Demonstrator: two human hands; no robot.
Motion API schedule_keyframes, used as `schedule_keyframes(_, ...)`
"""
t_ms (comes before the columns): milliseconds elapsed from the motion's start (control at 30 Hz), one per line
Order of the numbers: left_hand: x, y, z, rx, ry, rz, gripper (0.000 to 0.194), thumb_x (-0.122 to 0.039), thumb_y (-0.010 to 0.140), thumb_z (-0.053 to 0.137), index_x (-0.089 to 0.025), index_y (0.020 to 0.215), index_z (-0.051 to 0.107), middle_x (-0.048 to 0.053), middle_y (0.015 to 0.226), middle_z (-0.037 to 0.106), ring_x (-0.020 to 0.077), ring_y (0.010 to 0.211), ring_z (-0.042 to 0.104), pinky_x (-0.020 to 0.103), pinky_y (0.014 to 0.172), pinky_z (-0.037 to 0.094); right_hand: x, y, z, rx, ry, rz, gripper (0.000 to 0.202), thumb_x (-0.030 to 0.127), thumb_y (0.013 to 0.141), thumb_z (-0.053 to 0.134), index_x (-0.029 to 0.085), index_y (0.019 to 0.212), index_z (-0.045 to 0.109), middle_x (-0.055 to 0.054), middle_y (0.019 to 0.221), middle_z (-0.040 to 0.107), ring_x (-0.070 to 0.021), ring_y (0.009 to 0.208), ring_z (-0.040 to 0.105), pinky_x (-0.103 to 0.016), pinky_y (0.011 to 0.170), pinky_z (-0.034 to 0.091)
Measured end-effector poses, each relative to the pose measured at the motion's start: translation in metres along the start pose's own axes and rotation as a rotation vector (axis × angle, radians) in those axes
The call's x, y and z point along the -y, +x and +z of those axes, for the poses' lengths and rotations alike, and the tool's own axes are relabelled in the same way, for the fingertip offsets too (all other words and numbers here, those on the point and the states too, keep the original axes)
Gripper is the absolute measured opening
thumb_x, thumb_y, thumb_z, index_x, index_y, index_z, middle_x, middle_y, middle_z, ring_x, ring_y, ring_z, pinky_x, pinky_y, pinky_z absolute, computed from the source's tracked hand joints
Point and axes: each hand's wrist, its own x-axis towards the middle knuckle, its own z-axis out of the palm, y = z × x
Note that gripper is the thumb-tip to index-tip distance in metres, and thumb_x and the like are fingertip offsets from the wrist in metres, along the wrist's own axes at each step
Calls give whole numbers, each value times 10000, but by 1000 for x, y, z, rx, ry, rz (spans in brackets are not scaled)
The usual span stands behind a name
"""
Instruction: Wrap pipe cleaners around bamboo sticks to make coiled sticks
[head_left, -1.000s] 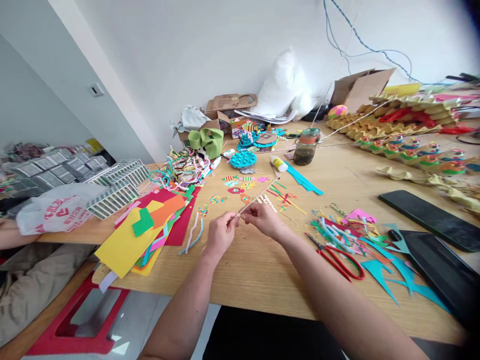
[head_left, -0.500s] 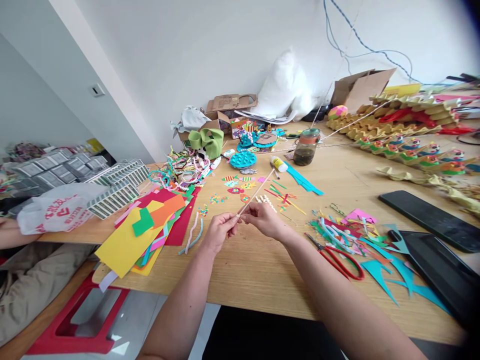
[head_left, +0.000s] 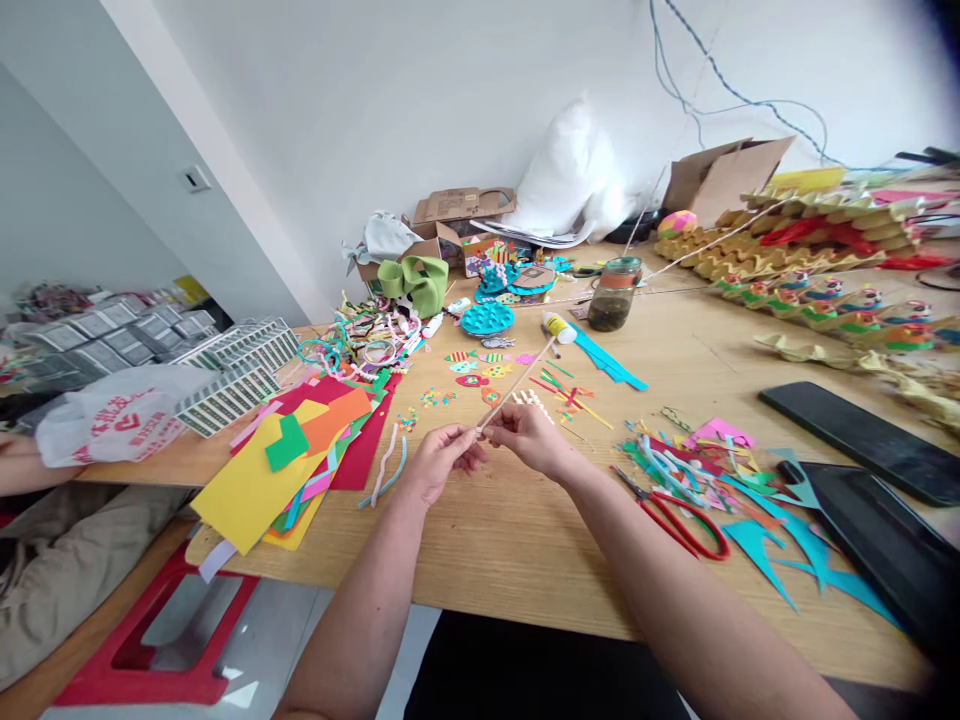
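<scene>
A thin wooden stick (head_left: 523, 374) slants up and to the right from between my hands, over the table's middle. My left hand (head_left: 444, 462) pinches its lower end, and my right hand (head_left: 529, 436) closes on it just beside, the fingertips nearly touching. Something small and pale shows at the fingertips, too small to make out. Beyond the hands lie paper fish (head_left: 472, 381), white wavy strips (head_left: 532, 406) and thin coloured strips (head_left: 571, 395). A yellow and white glue bottle (head_left: 559, 328) lies near the stick's far end. Pink and blue wavy strips (head_left: 391, 468) lie left of my left hand.
Coloured paper sheets (head_left: 247, 480) are stacked at the left. Red-handled scissors (head_left: 675, 515), paper scraps (head_left: 675, 460) and a black phone (head_left: 870, 440) lie at the right. A glass jar (head_left: 613, 294) stands behind. Another person's arm (head_left: 21, 468) shows at the far left.
The stick's far end has shifted slightly right and up. The fingers of my left hand have moved a little, and both hands stay in nearly the same place.
</scene>
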Motion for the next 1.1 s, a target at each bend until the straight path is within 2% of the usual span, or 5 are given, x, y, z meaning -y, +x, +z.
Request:
schedule_keyframes(100, 5, 3, 4, -158, 256, 210, 338, -351, 704, 665, -148, 967, 600, 70, 852, 663, 124, 700, 593, 228, 606, 451, -5, 2, 1, -48, 16, 43, 142, 276, 717, 583, 137, 694, 592, 4, 560, 551, -99, 508, 465, -233, 493, 340)
schedule_keyframes(200, 10, 5, 5, -295, 515, 419, 242, -275, 704, 668, -161, 911, 617, 53, 823, 652, 132, 726, 595, 240, 651, 465, -5, 2, 3, -37, 56, 74, 166, 304, 701, 600, 139, 680, 592, 0, 554, 558, -104, 509, 483, -235, 496, 346)
schedule_keyframes(400, 16, 5, 3, -377, 819, 548, 113, -238, 767, 593, -170, 851, 629, 43, 751, 627, 139, 690, 571, 257, 654, 450, -4, 2, 7, -39, 63, 109, 222, 360, 665, 644, 144, 666, 595, -12, 556, 580, -116, 521, 523, -236, 502, 380)
schedule_keyframes(600, 16, 5, 1, -346, 788, 481, 126, -257, 786, 560, -175, 814, 651, 62, 767, 633, 159, 713, 565, 259, 658, 425, -4, 2, 6, -13, -22, 31, 135, 276, 712, 590, 142, 696, 597, -6, 576, 576, -106, 522, 498, -229, 502, 370)
schedule_keyframes(1100, 4, 2, -3, -51, 116, 42, 257, -351, 630, 708, -110, 699, 655, 19, 629, 605, 97, 566, 509, 223, 554, 400, 2, -1, 0, 63, -96, -29, 119, 242, 718, 599, 131, 679, 613, 16, 543, 532, -86, 499, 417, -216, 472, 312)
